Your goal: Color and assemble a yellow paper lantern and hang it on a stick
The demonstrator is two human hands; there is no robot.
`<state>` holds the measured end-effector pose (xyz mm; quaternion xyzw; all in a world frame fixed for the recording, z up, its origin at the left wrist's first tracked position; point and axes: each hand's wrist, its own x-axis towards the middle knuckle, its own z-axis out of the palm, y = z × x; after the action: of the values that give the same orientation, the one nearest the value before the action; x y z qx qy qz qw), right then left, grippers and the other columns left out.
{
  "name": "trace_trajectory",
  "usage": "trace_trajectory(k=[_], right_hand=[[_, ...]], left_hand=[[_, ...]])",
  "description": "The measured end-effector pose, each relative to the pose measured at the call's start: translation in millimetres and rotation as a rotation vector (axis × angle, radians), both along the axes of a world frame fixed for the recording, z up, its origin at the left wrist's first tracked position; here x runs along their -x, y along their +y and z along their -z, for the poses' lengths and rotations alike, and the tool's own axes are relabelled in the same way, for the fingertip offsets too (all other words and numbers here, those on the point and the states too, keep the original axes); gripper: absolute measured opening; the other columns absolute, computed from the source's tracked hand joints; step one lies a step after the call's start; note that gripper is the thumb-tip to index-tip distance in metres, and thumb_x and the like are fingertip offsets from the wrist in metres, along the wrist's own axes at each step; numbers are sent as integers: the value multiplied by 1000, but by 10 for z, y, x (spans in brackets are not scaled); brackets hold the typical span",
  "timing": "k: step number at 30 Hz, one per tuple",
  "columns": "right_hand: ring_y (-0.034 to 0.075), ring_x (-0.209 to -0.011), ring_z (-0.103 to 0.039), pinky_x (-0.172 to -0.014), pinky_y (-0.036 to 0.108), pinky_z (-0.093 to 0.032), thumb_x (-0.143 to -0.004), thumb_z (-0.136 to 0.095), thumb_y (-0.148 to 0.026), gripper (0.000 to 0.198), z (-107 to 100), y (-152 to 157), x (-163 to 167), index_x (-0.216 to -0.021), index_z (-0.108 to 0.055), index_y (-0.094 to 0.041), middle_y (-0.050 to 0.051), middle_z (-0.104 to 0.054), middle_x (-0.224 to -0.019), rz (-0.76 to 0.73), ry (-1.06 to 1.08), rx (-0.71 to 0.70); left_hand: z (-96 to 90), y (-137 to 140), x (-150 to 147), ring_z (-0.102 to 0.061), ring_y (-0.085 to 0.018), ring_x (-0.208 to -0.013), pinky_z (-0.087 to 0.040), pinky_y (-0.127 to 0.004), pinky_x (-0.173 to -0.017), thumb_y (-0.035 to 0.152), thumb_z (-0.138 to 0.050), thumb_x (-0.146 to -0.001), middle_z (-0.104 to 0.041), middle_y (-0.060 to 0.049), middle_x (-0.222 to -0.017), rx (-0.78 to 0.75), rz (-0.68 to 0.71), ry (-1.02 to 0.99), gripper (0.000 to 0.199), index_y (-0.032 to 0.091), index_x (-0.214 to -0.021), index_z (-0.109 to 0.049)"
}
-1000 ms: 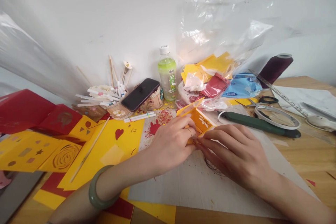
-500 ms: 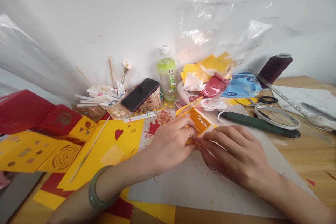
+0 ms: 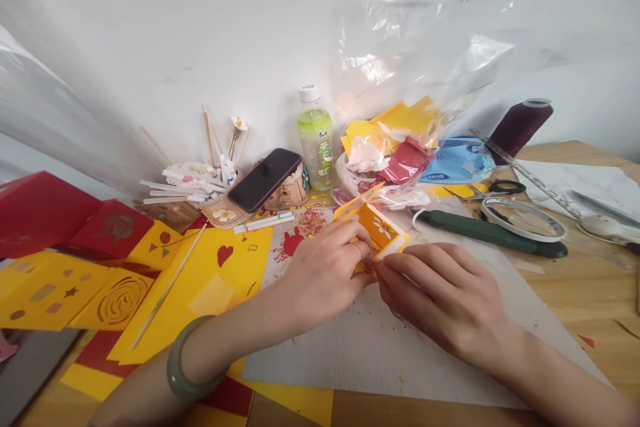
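Between my hands stands a folded yellow paper box (image 3: 384,230) with a white flower-shaped cutout on one panel and pale edges. My left hand (image 3: 333,260) pinches its near left side, fingers closed; a ring and a green bangle (image 3: 181,367) are on that arm. My right hand (image 3: 440,293) has its fingertips pressed together at the box's near right corner. The fingers hide the box's lower front. Under both hands lies a grey work board (image 3: 350,363).
A green-handled tool (image 3: 480,230), tape roll (image 3: 524,219) and scissors (image 3: 493,190) lie right. Behind stand a green drink bottle (image 3: 315,140), a phone (image 3: 265,179) and a plastic bag of paper scraps (image 3: 395,140). Yellow cut paper (image 3: 200,287) and a thin stick (image 3: 170,283) lie left.
The view has shifted very slightly. Both hands stay at the paper box, and the right fingers have moved only a little at its near corner.
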<state>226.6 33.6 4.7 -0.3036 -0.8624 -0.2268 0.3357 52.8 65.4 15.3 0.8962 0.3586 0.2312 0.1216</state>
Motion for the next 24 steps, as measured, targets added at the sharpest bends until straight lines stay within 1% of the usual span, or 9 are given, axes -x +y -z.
trace_trajectory(k=[6, 11, 16, 20, 24], right_hand=[[15, -63, -55, -52, 32, -35, -84, -50, -5, 18, 23, 23, -13, -74, -62, -14, 2, -67, -68, 6, -8, -50], [15, -62, -55, -53, 32, -35, -84, -48, -3, 20, 15, 5, 8, -72, -61, -14, 3, -68, -68, 13, -1, -25], [15, -64, -55, -54, 31, -36, -85, -47, -7, 20, 35, 24, 6, -74, -60, -16, 2, -67, -68, 13, 23, 7], [16, -64, -56, -55, 30, -37, -79, -57, -9, 8, 71, 56, -9, -78, -61, -16, 1, -66, -67, 18, 80, 43], [16, -64, -57, -55, 30, -37, -75, -61, -10, 10, 71, 69, -10, -81, -61, -18, 0, -66, -67, 24, 106, 48]], left_hand=[[13, 7, 1, -58, -17, -89, -50, -34, -81, 20, -61, -79, -61, -3, -93, -11, -5, 2, 6, 15, -77, -61], [-2, 1, -5, -58, -18, -89, -51, -34, -80, 22, -63, -79, -62, -2, -93, -5, -10, 0, 7, 15, -78, -61], [2, 1, -7, -58, -17, -88, -51, -34, -81, 23, -63, -79, -61, -3, -93, -6, -10, 10, 9, 14, -78, -61], [9, -1, 1, -58, -18, -89, -51, -35, -81, 24, -63, -79, -62, -3, -93, -15, -14, 19, 9, 14, -79, -62], [8, -1, 5, -57, -18, -90, -50, -35, -82, 23, -61, -80, -62, -3, -93, -19, -7, 22, 8, 15, -79, -62]])
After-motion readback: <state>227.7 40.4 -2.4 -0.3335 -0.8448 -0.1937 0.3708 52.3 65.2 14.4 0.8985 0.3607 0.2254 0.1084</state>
